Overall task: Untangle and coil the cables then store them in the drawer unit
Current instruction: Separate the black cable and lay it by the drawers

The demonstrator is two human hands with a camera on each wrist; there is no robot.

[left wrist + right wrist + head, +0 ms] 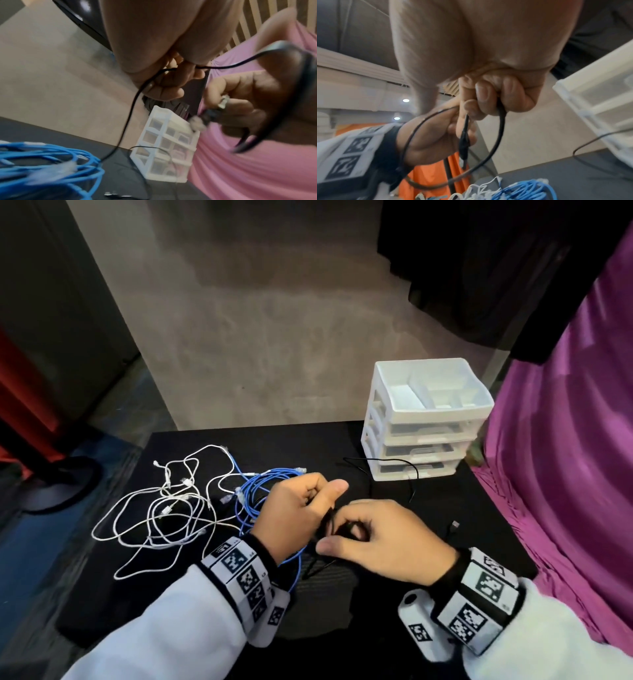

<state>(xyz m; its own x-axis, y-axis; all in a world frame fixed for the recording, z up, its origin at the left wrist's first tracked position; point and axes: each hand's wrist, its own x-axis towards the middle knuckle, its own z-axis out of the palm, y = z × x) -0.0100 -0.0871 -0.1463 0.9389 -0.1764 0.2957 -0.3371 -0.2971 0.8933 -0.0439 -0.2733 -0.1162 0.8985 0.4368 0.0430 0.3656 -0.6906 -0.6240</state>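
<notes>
Both hands meet over the middle of the black table. My left hand pinches a thin black cable between thumb and curled fingers. My right hand grips looped turns of the same black cable with its plug end hanging down. A loose stretch of black cable trails past the white drawer unit at the back right, drawers pushed in. Tangled blue cables and white cables lie to the left.
Purple cloth hangs along the table's right edge, close to the drawer unit. A black connector end lies right of my right hand. A dark round stand base sits on the floor at the left. A beige wall stands behind the table.
</notes>
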